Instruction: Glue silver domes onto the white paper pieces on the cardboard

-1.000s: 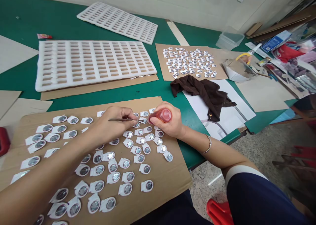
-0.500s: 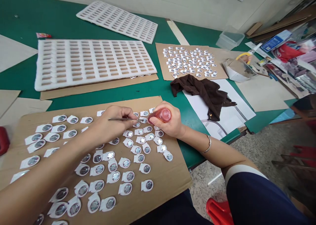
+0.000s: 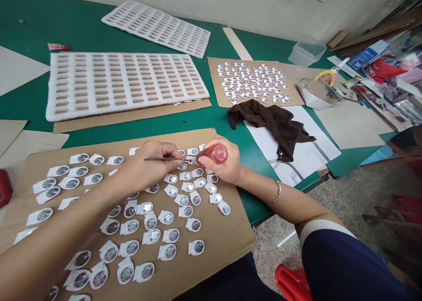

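Observation:
My left hand [image 3: 156, 160] is closed around a slim metal tool [image 3: 158, 159] that looks like tweezers. Its tip reaches a small round silver piece on a white tab [image 3: 191, 160]. In my right hand [image 3: 229, 164] is a translucent red squeeze bottle [image 3: 217, 153], its base toward me and its far end pointing down-left at the same piece. The bottle's nozzle is hidden by my hand. Several more silver pieces on white tabs [image 3: 167, 251] lie in loose rows on a cardboard sheet [image 3: 227, 244] beneath both hands.
Beyond the cardboard lies a white slotted foam tray [image 3: 128, 109], with another foam tray [image 3: 158, 26] behind it. A second cardboard sheet [image 3: 214, 85] bears similar pieces. A brown cloth [image 3: 277, 125], a clear plastic tub [image 3: 306, 52] and assorted clutter are on the right.
The red bottle and my right hand have shifted very slightly left. My left hand and the metal tool look almost unchanged.

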`<state>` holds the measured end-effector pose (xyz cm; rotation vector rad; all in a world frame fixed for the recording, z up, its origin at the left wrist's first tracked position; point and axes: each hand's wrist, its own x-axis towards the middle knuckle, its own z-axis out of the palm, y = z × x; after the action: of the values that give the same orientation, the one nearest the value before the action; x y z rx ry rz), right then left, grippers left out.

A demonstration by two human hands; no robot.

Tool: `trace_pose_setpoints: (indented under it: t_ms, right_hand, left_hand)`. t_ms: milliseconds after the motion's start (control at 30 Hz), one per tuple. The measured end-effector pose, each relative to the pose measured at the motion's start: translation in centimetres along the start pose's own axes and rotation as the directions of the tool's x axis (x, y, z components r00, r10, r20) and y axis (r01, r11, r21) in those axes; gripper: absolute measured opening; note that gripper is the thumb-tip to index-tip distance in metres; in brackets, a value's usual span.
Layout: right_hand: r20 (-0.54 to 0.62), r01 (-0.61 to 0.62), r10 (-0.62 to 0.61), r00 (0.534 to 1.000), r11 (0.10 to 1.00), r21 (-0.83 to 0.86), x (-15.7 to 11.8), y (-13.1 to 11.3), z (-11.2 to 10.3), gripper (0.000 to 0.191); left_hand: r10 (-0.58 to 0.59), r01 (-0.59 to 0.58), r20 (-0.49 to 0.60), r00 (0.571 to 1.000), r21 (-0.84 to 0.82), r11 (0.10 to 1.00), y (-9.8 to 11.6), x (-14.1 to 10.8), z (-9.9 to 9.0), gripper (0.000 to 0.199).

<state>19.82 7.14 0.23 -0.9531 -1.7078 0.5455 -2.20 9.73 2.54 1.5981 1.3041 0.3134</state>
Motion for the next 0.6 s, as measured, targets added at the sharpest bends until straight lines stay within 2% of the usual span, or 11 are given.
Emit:
trace_pose_setpoints:
  t_ms: [467, 533, 600]
  right_hand:
    - [-0.013, 0.011, -0.01, 1.0, 1.0, 0.011, 0.19, -0.09, 0.38, 0.025]
    - [-0.023, -0.051, 0.052, 0.998, 0.998, 0.046, 0.25, -0.07, 0.24, 0.026]
    - [-0.062, -0.194, 0.204, 0.977, 0.972, 0.13, 0.49, 0.16, -0.13, 0.029]
  left_hand:
    - [0.031, -0.031, -0.012, 0.999, -0.01, 0.999, 0.37, -0.05, 0.06, 0.028]
    - [0.032, -0.032, -0.017, 0.999, -0.007, 0.999, 0.36, 0.01, 0.07, 0.027]
    - [0.018, -0.019, -0.024, 1.0, -0.011, 1.0, 0.34, 0.11, 0.06, 0.026]
